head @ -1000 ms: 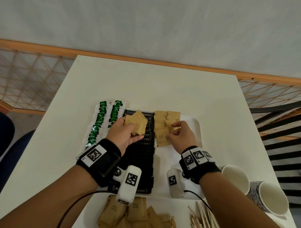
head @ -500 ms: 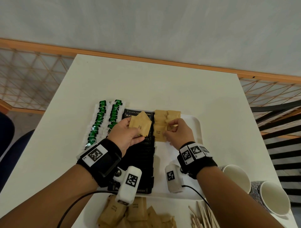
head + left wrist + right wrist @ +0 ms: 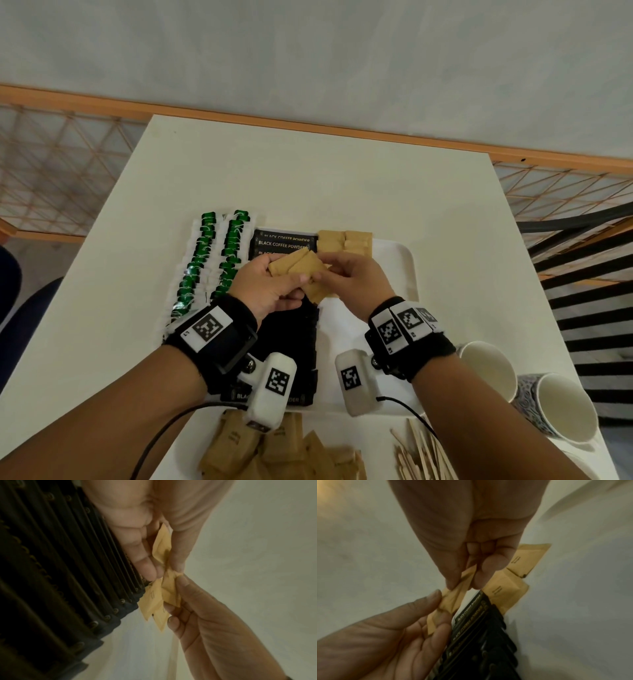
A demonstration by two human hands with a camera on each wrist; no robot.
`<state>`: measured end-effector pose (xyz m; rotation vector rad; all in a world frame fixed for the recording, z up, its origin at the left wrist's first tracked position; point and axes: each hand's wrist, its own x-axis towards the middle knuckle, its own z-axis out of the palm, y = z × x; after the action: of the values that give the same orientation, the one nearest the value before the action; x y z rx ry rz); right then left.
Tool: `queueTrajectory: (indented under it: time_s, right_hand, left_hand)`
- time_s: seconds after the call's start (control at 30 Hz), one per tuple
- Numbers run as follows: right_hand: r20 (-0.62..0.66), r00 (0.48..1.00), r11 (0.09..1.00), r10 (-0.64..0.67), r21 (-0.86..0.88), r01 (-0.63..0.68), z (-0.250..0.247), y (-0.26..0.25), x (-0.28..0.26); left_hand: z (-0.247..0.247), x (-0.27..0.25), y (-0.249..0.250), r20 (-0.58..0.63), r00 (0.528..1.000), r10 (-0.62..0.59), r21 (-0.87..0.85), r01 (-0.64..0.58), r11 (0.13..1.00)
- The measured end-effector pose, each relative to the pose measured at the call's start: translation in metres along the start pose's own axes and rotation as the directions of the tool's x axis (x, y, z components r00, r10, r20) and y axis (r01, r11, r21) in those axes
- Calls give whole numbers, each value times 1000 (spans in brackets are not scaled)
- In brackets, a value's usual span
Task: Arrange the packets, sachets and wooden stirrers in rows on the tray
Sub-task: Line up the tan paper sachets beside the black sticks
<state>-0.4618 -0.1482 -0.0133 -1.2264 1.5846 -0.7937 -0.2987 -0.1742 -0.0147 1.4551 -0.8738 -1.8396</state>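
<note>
White table (image 3: pixel 342 192) against a pale wall, with an orange wooden rail along its far edge and lattice panels at 10 and 2 o'clock. White tray (image 3: pixel 407 270) at table centre.

Counts: two rows of green-and-white sachets (image 3: pixel 219 257) on the left part of the tray; one long row of black coffee powder packets (image 3: pixel 284 241) down the middle, individual number not countable; two short columns of brown sugar sachets (image 3: pixel 344 241) laid at the tray's 12 o'clock, to the right of the black row. Loose brown sachets in a pile (image 3: pixel 270 448) at 6 o'clock off the tray. Loose wooden stirrers (image 3: pixel 424 455) at 5 o'clock. Two paper cups (image 3: pixel 561 404) at 4 o'clock.

Left hand (image 3: pixel 270 287) grips a small fan of brown sachets (image 3: pixel 298 267), thumb over fingers, above the black row. Right hand (image 3: pixel 356 277) pinches one sachet of that fan between thumb and forefinger; the right wrist view shows the pinch on its corner.

Versus 1.0 s ago: the right hand was then at the laid brown columns, apart from the left; it has now come across to the left hand's bundle, and the two hands meet
</note>
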Motion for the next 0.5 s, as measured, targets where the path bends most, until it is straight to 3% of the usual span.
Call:
queueTrajectory:
  time_s: [0.13, 0.33, 0.5]
  right_hand:
    - [-42, 992, 992, 119, 45, -117, -12, 7, -4]
    - [-263, 926, 962, 270, 108, -250, -44, 29, -8]
    - [-287, 900, 944, 329, 117, -308, -49, 40, -5]
  left_hand:
    - [1, 0, 3, -69, 998, -4, -43, 1, 999]
    - [-3, -2, 6, -48, 999, -3, -71, -1, 997]
    - [-4, -4, 9, -40, 999, 9, -98, -13, 995]
